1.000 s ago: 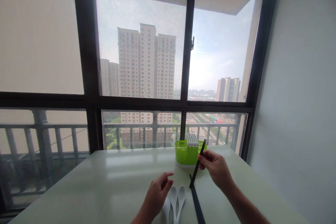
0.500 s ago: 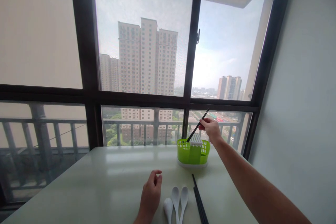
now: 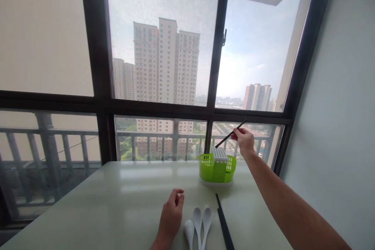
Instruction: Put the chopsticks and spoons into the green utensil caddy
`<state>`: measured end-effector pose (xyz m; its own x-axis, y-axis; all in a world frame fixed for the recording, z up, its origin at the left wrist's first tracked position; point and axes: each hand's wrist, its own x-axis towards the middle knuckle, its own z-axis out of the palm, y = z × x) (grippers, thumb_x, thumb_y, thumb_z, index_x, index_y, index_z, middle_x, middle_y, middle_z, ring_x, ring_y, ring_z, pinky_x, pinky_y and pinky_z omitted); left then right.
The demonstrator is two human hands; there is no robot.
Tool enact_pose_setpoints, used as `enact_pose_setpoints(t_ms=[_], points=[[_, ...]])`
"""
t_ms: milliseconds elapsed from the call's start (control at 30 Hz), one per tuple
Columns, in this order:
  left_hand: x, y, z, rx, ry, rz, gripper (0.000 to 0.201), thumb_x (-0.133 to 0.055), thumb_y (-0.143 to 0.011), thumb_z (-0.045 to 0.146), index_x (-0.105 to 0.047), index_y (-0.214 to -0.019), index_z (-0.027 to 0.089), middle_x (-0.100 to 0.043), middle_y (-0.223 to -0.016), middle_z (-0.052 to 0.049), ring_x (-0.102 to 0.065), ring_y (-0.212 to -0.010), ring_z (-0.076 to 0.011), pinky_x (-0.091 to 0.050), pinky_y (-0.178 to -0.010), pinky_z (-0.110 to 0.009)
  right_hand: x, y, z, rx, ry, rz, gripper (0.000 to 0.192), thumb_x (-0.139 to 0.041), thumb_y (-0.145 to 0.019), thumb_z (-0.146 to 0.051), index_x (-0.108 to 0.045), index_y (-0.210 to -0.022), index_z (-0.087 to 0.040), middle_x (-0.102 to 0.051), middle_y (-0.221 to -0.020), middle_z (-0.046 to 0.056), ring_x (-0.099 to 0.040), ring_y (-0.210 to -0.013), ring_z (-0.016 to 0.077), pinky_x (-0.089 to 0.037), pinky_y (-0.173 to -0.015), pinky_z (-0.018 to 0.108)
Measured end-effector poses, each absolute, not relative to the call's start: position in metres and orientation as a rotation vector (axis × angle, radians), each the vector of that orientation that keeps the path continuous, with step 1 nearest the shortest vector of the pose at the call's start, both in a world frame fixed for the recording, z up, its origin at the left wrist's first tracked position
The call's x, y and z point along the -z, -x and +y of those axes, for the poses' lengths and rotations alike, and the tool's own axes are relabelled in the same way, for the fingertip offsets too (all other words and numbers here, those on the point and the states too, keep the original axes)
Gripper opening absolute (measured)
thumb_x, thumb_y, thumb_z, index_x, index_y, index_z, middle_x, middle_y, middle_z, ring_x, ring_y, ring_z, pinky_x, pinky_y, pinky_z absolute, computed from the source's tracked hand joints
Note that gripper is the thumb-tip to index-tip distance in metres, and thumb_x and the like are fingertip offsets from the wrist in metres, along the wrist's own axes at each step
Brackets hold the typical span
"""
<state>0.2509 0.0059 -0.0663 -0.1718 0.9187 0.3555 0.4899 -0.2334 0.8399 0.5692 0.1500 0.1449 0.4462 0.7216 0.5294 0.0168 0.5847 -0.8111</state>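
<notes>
From my head view, my right hand (image 3: 245,140) grips a slim black stick, seemingly a chopstick (image 3: 227,138), between thumb and fingers; whether it is one or a pair I cannot tell. It slants, its lower end near the white slotted top (image 3: 220,154) of a bright green plastic utensil basket (image 3: 218,174) with latticed sides and a pale base; I can't tell whether they touch. The basket stands on the pale glossy counter (image 3: 131,203), near the dark-framed window (image 3: 158,110). My left hand (image 3: 171,213) rests nearer me, fingers loosely curled, nothing visible in its grasp. Just right of it lie three white spoons (image 3: 197,216), then a bundle of black chopsticks (image 3: 224,227).
</notes>
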Motion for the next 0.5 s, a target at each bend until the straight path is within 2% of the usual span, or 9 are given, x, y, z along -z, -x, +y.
enact_pose_setpoints(t_ms=[267, 500], points=[[0.067, -0.251, 0.008, -1.417, -1.661, 1.595, 0.034, -0.045, -0.091, 0.05, -0.062, -0.1, 0.023, -0.051, -0.063, 0.006, -0.053, -0.058, -0.0158, -0.037, -0.061, -0.025, -0.127, -0.62, 0.142, -0.383, 0.937, -0.905, 0.042, -0.085, -0.069, -0.048, -0.068, -0.085, -0.014, -0.07, -0.068, 0.006, -0.069, -0.058, 0.0199, -0.061, -0.054, 0.026], [0.068, -0.255, 0.009, -1.408, -1.651, 1.58, 0.033, -0.046, -0.09, 0.051, -0.063, -0.098, 0.023, -0.052, -0.062, 0.006, -0.052, -0.057, -0.0155, -0.036, -0.06, -0.025, -0.143, -0.576, 0.151, -0.415, 0.934, -1.087, 0.042, -0.072, -0.082, -0.053, -0.069, -0.098, -0.015, -0.073, -0.085, 0.006, -0.07, -0.068, 0.0175, -0.061, -0.063, 0.026]])
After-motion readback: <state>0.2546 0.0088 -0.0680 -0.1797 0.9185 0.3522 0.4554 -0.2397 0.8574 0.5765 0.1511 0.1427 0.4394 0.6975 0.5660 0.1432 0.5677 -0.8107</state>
